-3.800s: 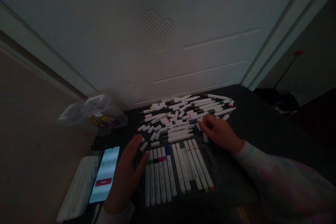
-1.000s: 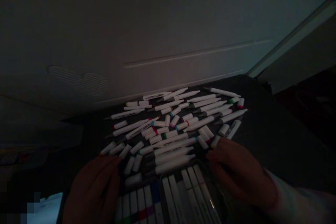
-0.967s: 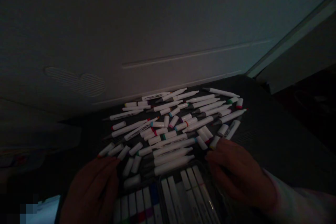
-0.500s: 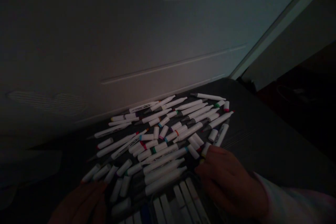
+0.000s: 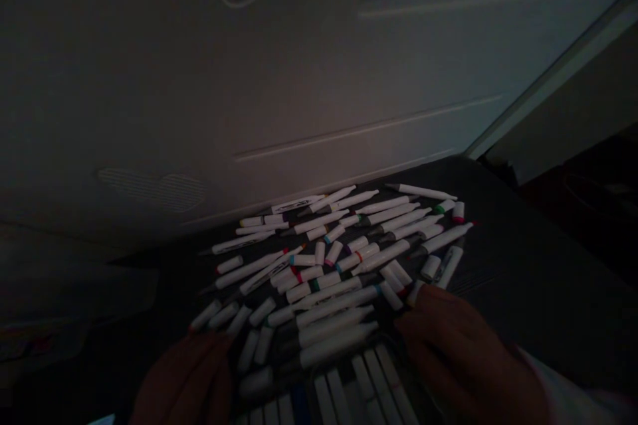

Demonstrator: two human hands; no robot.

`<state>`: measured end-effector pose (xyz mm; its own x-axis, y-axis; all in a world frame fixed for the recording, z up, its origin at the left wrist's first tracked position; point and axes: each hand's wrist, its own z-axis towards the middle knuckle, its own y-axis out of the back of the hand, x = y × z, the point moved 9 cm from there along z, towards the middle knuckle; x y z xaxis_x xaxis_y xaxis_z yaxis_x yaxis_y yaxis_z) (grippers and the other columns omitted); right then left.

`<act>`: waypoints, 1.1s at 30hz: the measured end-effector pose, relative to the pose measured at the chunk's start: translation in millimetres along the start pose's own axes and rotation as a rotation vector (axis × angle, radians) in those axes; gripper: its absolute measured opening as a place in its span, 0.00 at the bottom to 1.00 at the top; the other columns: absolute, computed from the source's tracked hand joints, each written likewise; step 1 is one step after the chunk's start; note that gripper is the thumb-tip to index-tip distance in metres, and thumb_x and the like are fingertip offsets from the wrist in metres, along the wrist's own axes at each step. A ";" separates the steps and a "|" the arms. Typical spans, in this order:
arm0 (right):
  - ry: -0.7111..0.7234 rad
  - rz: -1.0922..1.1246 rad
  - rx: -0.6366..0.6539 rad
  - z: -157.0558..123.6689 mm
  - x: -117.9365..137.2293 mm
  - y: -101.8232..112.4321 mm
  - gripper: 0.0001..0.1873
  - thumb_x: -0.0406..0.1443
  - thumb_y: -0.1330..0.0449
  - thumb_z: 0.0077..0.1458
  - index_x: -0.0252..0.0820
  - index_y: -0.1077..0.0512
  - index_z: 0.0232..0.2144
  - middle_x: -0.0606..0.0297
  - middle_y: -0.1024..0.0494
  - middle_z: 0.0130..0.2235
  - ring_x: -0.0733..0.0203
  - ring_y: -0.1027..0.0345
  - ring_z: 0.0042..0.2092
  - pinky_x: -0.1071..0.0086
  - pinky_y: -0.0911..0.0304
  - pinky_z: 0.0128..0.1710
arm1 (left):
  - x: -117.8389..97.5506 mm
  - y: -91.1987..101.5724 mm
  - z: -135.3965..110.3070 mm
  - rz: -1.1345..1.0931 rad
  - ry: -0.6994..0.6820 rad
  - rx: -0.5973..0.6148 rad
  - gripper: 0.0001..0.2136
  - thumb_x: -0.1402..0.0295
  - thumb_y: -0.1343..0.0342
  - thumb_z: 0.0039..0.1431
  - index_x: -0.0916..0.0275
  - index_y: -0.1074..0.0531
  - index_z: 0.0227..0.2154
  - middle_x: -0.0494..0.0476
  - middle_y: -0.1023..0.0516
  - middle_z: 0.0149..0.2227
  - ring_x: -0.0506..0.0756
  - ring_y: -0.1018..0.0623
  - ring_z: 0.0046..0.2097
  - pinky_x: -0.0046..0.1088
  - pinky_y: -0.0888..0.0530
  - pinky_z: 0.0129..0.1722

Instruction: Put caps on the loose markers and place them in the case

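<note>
Many white markers point(image 5: 339, 343) with grey grips and loose white caps point(image 5: 262, 311) with coloured ends lie spread over a dark surface. My left hand point(image 5: 187, 375) rests at the lower left, fingers extended, by several caps; its fingertips are dim. On the right, my right hand point(image 5: 461, 352) is curled beside a white cap point(image 5: 415, 293) and near the corner of a marker holder point(image 5: 393, 339). Whatever its fingers close on is hidden. White markers point(image 5: 381, 378) and a dark blue one point(image 5: 300, 404) stand in rows in that holder, which the bottom edge cuts off.
A pale panelled wall or door point(image 5: 319, 80) with raised mouldings rises behind the markers. The dark tabletop point(image 5: 523, 259) stretches off to the right. At the lower left is a see-through box point(image 5: 44, 339) with colourful contents, dimly lit.
The view has turned a little left, so the markers and both hands sit farther right in the picture. Against the markers, both hands have hardly moved.
</note>
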<state>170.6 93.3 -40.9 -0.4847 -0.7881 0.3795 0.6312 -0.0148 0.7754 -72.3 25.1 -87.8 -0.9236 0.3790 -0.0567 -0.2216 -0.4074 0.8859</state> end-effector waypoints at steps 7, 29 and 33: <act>-0.003 -0.018 0.025 -2.7 -3.6 -1.7 0.10 0.26 0.51 0.52 0.42 0.36 0.35 0.64 0.25 0.26 0.62 0.32 0.30 0.68 0.37 0.34 | -14.3 11.6 17.6 0.095 0.076 0.017 0.10 0.75 0.54 0.54 0.66 0.32 0.39 0.62 0.28 0.39 0.59 0.29 0.43 0.38 0.31 0.43; -0.066 -0.134 -0.047 -6.8 -22.2 -2.7 0.05 0.34 0.48 0.54 0.40 0.33 0.32 0.64 0.26 0.26 0.64 0.33 0.25 0.71 0.37 0.25 | 5.6 31.4 18.3 0.038 0.395 -0.195 0.11 0.76 0.56 0.55 0.67 0.30 0.36 0.62 0.26 0.36 0.57 0.29 0.40 0.37 0.30 0.40; -0.228 -0.079 -0.041 -1.7 -41.7 -2.0 0.09 0.37 0.48 0.54 0.38 0.31 0.32 0.62 0.26 0.27 0.62 0.33 0.26 0.71 0.37 0.25 | 27.7 34.9 4.0 -0.119 0.623 -0.331 0.12 0.74 0.57 0.56 0.67 0.30 0.37 0.62 0.26 0.37 0.56 0.28 0.42 0.35 0.31 0.43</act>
<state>190.6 125.2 -59.1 -0.6552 -0.6238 0.4260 0.6073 -0.0996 0.7882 -104.3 24.7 -56.6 -0.8723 -0.0686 -0.4842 -0.3238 -0.6610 0.6769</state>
